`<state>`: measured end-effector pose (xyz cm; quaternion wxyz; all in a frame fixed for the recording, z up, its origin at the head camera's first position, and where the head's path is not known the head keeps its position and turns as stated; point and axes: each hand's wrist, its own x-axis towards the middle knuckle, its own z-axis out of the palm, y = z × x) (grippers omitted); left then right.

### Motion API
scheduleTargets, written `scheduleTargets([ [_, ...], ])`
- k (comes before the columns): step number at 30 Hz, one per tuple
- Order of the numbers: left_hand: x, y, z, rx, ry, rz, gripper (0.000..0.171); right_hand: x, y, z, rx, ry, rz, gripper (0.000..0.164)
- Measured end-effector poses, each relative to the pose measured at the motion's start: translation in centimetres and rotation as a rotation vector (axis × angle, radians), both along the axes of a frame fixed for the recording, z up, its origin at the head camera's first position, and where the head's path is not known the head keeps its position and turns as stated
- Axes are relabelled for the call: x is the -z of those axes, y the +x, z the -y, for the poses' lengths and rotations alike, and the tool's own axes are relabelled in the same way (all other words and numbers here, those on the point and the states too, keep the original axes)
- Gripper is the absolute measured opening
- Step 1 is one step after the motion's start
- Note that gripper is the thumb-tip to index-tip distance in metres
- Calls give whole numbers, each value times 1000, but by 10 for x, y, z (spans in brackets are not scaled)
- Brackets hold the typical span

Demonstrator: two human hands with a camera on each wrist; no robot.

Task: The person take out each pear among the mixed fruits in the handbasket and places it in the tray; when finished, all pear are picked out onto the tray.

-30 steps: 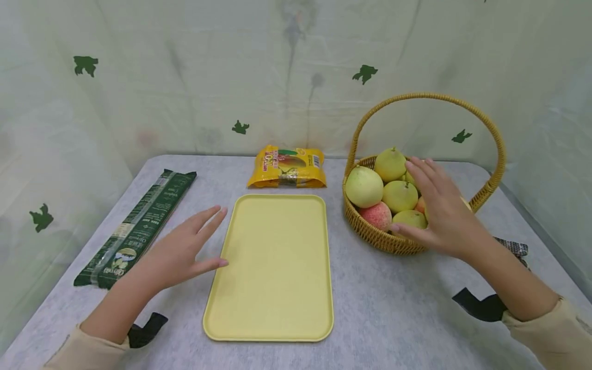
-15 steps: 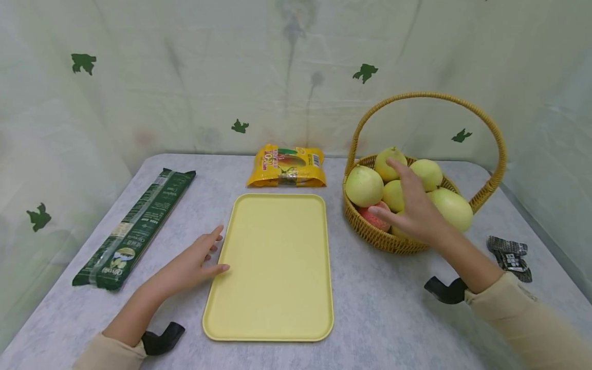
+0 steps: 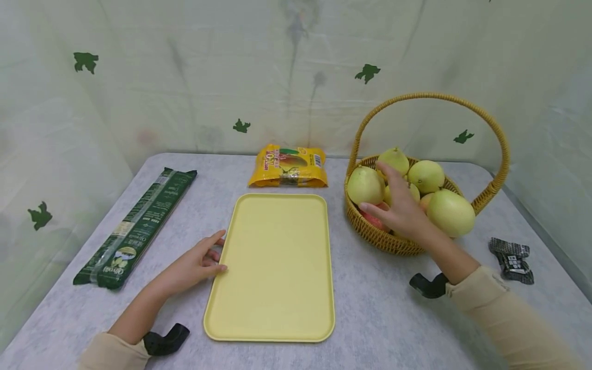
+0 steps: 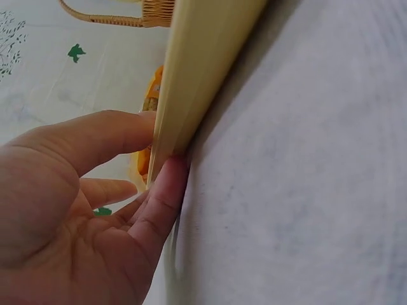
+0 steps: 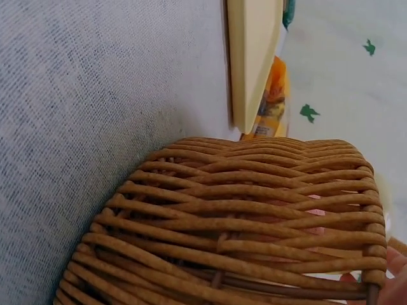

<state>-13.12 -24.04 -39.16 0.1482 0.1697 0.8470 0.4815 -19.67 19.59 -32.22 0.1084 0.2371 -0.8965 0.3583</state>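
My left hand (image 3: 196, 264) pinches the left edge of a pale yellow rectangular tray (image 3: 273, 267). In the left wrist view the thumb (image 4: 121, 135) rests at the rim and a finger (image 4: 166, 190) reaches against the tray's lower side. My right hand (image 3: 402, 208) hovers over the front left of a wicker basket (image 3: 386, 244), thumb and fingers spread above the fruit. Beneath it a red fruit (image 3: 373, 220) is partly covered. Several yellow-green pears (image 3: 450, 211) fill the basket. In the right wrist view the woven wall (image 5: 241, 210) hides most of this hand.
A long dark green packet (image 3: 139, 226) lies left of the tray. Behind the tray is a yellow snack bag (image 3: 289, 167). A crumpled black wrapper (image 3: 512, 261) lies to the right of the basket. The basket's tall handle (image 3: 430, 96) arches over the fruit.
My left hand has come down onto the tray's left edge and its fingers have closed there. My right hand has moved left across the basket towards the red fruit.
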Motion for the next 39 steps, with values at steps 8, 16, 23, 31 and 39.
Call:
scheduleTargets([
  [8, 2, -1, 1, 13, 99, 31, 79, 4, -7, 3, 14, -41, 70, 85],
  [16, 4, -1, 3, 6, 122, 66, 76, 5, -13, 6, 60, -86, 159, 82],
  [23, 5, -2, 4, 7, 131, 61, 75, 9, -17, 8, 88, -109, 162, 81],
  [31, 4, -1, 4, 6, 133, 72, 75, 17, -18, 8, 77, -163, 147, 79],
  [39, 3, -1, 4, 9, 133, 78, 75, 19, -15, 10, 95, -223, 119, 78],
])
